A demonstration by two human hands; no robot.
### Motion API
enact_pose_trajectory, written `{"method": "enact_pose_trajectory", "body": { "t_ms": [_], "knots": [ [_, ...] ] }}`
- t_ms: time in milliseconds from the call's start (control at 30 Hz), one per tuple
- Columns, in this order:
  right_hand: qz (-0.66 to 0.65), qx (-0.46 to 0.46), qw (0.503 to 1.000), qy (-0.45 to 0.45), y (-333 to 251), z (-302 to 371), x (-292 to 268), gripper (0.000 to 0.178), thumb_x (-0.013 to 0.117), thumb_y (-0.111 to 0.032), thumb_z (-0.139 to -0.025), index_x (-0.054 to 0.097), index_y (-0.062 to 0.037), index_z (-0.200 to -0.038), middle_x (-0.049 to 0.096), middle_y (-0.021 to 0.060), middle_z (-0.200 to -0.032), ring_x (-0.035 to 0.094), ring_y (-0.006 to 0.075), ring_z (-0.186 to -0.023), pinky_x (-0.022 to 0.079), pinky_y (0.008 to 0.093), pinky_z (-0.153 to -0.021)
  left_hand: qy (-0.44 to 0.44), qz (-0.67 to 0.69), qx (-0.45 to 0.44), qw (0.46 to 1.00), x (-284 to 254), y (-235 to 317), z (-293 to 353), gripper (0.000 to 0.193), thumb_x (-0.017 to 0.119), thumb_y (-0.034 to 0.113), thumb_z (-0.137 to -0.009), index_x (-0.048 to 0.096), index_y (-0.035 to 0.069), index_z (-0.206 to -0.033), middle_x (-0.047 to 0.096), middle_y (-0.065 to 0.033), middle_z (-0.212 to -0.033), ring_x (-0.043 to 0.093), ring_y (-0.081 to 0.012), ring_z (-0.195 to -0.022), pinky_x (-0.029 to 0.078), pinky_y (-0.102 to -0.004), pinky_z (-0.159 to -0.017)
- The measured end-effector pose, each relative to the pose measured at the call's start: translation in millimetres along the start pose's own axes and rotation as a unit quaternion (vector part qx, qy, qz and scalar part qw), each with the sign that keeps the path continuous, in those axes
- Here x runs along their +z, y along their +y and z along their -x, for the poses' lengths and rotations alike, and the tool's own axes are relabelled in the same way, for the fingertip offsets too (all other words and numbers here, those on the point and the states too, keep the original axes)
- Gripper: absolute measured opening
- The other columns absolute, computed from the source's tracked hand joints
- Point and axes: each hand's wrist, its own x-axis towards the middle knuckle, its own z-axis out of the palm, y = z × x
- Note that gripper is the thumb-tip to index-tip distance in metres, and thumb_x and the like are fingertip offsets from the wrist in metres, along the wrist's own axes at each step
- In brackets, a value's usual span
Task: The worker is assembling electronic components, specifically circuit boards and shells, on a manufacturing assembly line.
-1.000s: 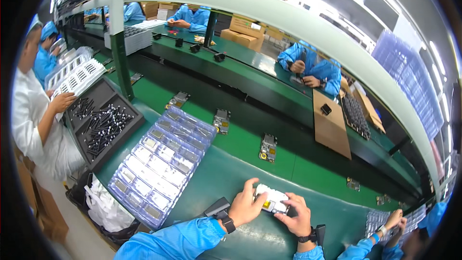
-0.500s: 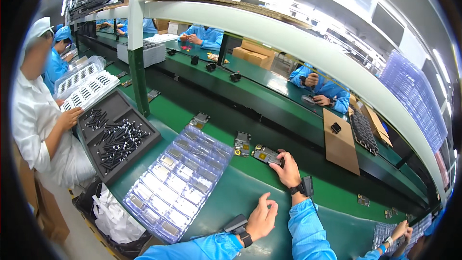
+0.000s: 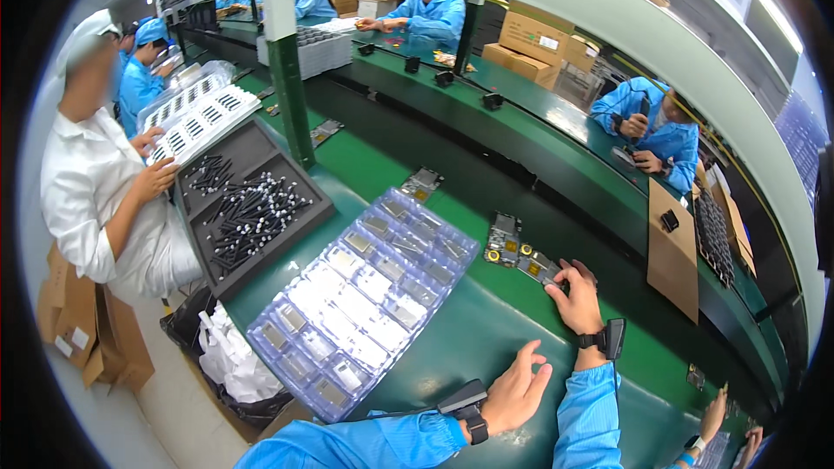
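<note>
My right hand [image 3: 577, 297] grips the near end of a circuit board [image 3: 539, 267] on the green belt, thumb on one side and fingers on the other. That board lies against or very close to a second circuit board [image 3: 503, 236], which has a yellow ring at its corner. My left hand [image 3: 516, 387] is held over the bench edge, empty, with fingers apart and slightly bent. Left of my hands lies a clear plastic blister tray [image 3: 347, 375] with boards in many of its pockets; glare hides part of it.
A black tray [image 3: 201, 252] of dark rods with white tips stands left, by a person in white [image 3: 95, 182]. Another board [image 3: 422, 181] rests farther up the belt [image 3: 473, 200]. A green post [image 3: 290, 95] rises behind the trays. Co-workers' hands [image 3: 714, 417] show at lower right.
The view has turned, so the scene sits farther right and lower left comes into sight. My left hand's fingers have stretched out more. My right hand stays on the same circuit board.
</note>
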Motion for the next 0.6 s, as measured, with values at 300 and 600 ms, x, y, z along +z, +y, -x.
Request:
{"method": "enact_pose_trajectory", "body": {
  "t_ms": [300, 600],
  "knots": [
    [-0.001, -0.007, 0.999, 0.041, -34.1, 0.6, -18.3, 0.033, 0.078, -0.017, -0.085, 0.066, -0.0047, -0.113, 0.058, 0.0248, -0.143, 0.049, 0.0437, -0.138, 0.038, 0.0507, -0.115, 0.055, -0.055, 0.046, 0.996, 7.3, -12.3, 2.8, 0.06, 0.046, 0.035, -0.109, 0.027, -0.002, -0.152, 0.06, -0.0228, -0.134, 0.069, -0.0334, -0.103, 0.054, -0.0439, -0.091],
    [-0.031, -0.262, 0.957, -0.123, -219.1, -54.3, -36.9, 0.035, 0.078, -0.021, -0.087, 0.07, -0.0027, -0.117, 0.067, 0.0193, -0.131, 0.056, 0.0407, -0.128, 0.046, 0.048, -0.108, 0.114, -0.043, 0.086, 0.989, 27.7, -25.7, -3.6, 0.058, 0.052, 0.021, -0.102, 0.031, -0.003, -0.151, 0.062, -0.0231, -0.127, 0.063, -0.043, -0.113, 0.052, -0.0459, -0.095]
  ]
}}
